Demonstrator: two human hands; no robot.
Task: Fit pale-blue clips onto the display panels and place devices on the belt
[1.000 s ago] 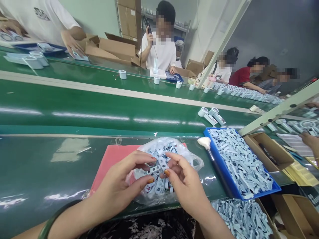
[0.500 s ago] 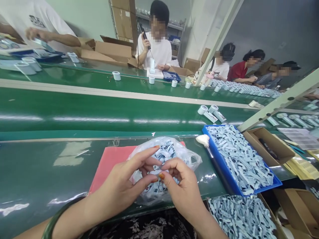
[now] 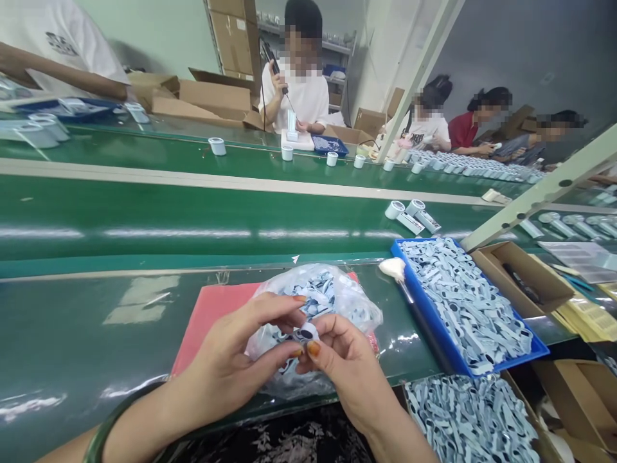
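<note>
A pale blue part [image 3: 308, 331] with a dark opening sits pinched between the thumb and fingers of the right hand [image 3: 343, 360], over an open plastic bag [image 3: 344, 292] of similar pieces [image 3: 321, 289] on a green workbench [image 3: 144, 347]. The left hand [image 3: 241, 341] (a dark green bangle [image 3: 108, 421] circles its wrist) arches beside the part, thumb and forefinger apart; whether its hidden fingers touch it cannot be told. The step in hand looks to be fingertip handling of this single part. The next move would seem to call for a firm right pinch and a light left touch, since so small a thing could slip down among the others. At right, a brush [image 3: 393, 269] lies along a heaped blue tray [image 3: 540, 349]; across the belt [image 3: 193, 212], a co-worker [image 3: 307, 96] in white grips a dark tool [image 3: 270, 54].
</note>
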